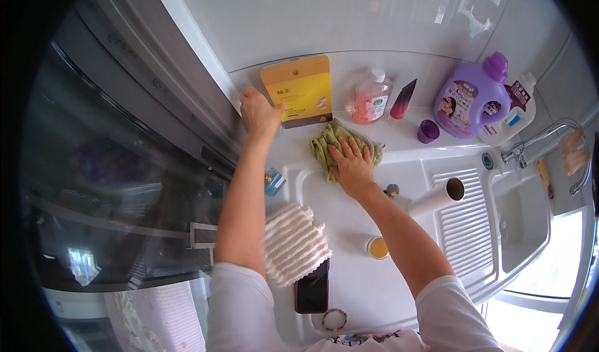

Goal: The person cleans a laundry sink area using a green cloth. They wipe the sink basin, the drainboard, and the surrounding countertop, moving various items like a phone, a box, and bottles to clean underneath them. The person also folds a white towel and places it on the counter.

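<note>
My left hand (pixel 261 113) is at the left edge of a yellow cardboard packet (pixel 304 92) that leans against the wall; its thumb touches the packet's front, and the other fingers are partly hidden. My right hand (pixel 350 165) lies flat with fingers spread on a folded green cloth (pixel 327 148), at the back ledge of the white sink counter (pixel 346 230). A blue glass bottle (pixel 275 182) is beside my left forearm. Right of the cloth stands a bottle of pink liquid (pixel 372 97), with a dark and pink tube (pixel 403 100) next to it.
A purple cap (pixel 428 131), a purple detergent jug (pixel 470 99) and a white jug (pixel 519 111) stand at the back right, near the faucet (pixel 538 141) and basin (pixel 522 221). Nearer are a paper roll (pixel 433 197), yellow-lidded jar (pixel 378 248), white knitted cloth (pixel 297 244), phone (pixel 312 289) and bracelet (pixel 335 319).
</note>
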A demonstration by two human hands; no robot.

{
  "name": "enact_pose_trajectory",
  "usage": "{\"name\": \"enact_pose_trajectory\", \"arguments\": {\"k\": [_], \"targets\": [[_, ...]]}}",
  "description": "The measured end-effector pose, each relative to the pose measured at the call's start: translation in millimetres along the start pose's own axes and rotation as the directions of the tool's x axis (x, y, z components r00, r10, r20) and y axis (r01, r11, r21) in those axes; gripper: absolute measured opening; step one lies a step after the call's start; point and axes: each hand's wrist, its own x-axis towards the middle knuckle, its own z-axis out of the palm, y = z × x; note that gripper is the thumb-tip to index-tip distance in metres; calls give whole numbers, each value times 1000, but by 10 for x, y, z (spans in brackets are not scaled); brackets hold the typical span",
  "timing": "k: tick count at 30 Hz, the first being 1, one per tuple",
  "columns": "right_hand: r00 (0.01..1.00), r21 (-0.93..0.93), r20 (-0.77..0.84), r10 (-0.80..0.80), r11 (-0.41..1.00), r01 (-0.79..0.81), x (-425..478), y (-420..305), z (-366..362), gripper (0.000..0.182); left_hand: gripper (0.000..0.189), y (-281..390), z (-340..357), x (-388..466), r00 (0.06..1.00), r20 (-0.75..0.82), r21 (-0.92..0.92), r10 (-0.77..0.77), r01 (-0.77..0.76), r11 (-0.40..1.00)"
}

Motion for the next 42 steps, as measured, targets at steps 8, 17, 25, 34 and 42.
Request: {"name": "enact_pose_trajectory", "arguments": {"k": [8, 17, 25, 34, 42], "targets": [[997, -12, 25, 74, 997, -73, 1, -59, -64, 54, 92, 1353, 152, -1680, 716, 363, -466, 596, -414, 782], [993, -42, 35, 109, 993, -108, -6, -19, 2, 55, 77, 1830, 458, -1932, 421, 621, -556, 662, -359, 750], [994, -30, 15, 110, 994, -109, -3, -57, 28, 54, 55, 1862, 616, -1948, 617, 410, -632, 672, -339, 697], [979, 88, 142, 148, 983, -161, 25, 6, -47, 54, 44, 1430, -921, -890, 907, 146, -632, 395, -222, 743], [994, 39, 100, 35, 999, -39, 162, -304, 22, 50, 61, 545, -959, -468, 987, 155, -182, -41, 70, 981]]}}
